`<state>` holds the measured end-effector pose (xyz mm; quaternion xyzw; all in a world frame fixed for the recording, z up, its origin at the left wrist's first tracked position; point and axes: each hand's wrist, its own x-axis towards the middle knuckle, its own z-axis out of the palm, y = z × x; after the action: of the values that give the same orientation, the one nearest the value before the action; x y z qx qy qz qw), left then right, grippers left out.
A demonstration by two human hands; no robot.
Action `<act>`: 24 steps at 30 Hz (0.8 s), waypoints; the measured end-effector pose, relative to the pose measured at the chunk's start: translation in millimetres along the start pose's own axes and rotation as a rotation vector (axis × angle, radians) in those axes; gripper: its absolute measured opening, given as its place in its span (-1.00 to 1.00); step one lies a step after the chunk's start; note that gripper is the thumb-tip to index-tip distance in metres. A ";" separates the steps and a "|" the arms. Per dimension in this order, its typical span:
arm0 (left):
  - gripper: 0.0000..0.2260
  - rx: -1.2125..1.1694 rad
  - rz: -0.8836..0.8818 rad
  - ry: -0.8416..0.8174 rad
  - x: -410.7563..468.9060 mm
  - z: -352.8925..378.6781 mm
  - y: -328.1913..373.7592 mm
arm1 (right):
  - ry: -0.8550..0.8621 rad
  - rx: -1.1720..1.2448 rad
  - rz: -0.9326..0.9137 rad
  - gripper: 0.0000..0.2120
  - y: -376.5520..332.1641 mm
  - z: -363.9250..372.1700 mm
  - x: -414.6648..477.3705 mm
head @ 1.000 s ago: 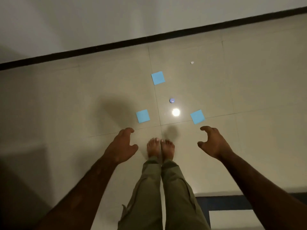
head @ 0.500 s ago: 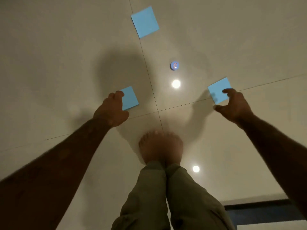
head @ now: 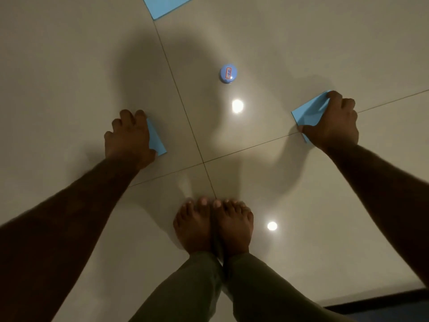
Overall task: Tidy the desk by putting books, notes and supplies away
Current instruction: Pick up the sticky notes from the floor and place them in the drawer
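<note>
On pale floor point(head: 69, 66), blue note point(head: 310, 112), buckled upward

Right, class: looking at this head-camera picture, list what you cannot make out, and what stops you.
Left note: head view, mostly under the left hand; its grip is hidden.
Right note: head view, far part covered by the right hand pinching it.
Third note: head view, cut off by the top edge.
Round blue object: head view, label too small to read.
</note>
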<state>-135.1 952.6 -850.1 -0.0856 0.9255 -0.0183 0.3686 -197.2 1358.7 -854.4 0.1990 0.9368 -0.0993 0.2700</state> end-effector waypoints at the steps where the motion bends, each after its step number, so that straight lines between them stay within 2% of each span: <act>1: -0.12 0.020 0.002 0.020 0.6 1.7 0.4 | 0.017 -0.004 0.015 -0.03 0.7 -0.1 1.9; 5: -0.13 0.050 -0.009 0.051 7.4 1.8 -1.6 | 0.023 0.015 0.061 0.01 5.3 -5.6 11.3; 10: -0.21 0.021 -0.043 -0.006 10.2 -8.3 -2.5 | 0.058 0.063 0.063 -0.10 8.1 -9.1 9.9; 12: -0.38 -0.031 -0.016 -0.033 4.4 -13.3 -0.8 | 0.073 0.079 0.073 -0.25 9.2 -12.3 5.8; 15: -0.68 -0.171 0.011 -0.092 -16.3 -26.1 1.0 | 0.026 0.121 0.063 -0.59 11.9 -24.5 -5.6; 17: -0.77 -0.246 0.017 -0.092 -39.1 -41.5 3.0 | -0.014 0.167 0.064 -0.69 12.2 -38.6 -21.1; 20: -0.80 -0.359 -0.001 -0.083 -80.5 -69.6 3.7 | -0.032 0.249 0.046 -0.59 5.1 -67.4 -55.0; 24: -0.76 -0.686 -0.053 -0.065 -152.7 -117.1 -4.5 | -0.073 0.345 -0.021 -0.34 -13.0 -126.7 -120.9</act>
<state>-105.8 971.1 -660.7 -0.2292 0.8630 0.2868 0.3469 -168.1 1345.7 -681.7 0.2286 0.8976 -0.2684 0.2646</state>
